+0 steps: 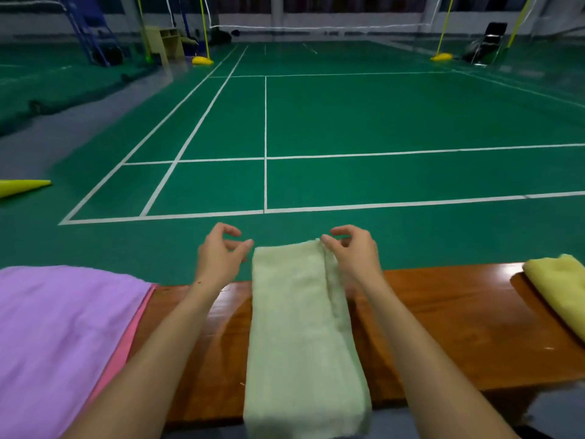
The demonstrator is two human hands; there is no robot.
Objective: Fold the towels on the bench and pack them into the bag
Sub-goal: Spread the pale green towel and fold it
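Observation:
A pale green towel (294, 327), folded into a long strip, lies across the wooden bench (443, 312), and its far end is raised past the bench's far edge. My right hand (351, 251) pinches the towel's far right corner, where a narrow flap is folded over. My left hand (221, 251) hovers at the far left corner with its fingers loosely curled; one fingertip just meets the corner and holds nothing. No bag is in view.
A purple towel (60, 337) lies over a pink one (133, 331) on the bench's left end. A yellow towel (560, 286) sits at the right end. Beyond the bench is a green badminton court (348, 122); a yellow object (22, 186) lies at left.

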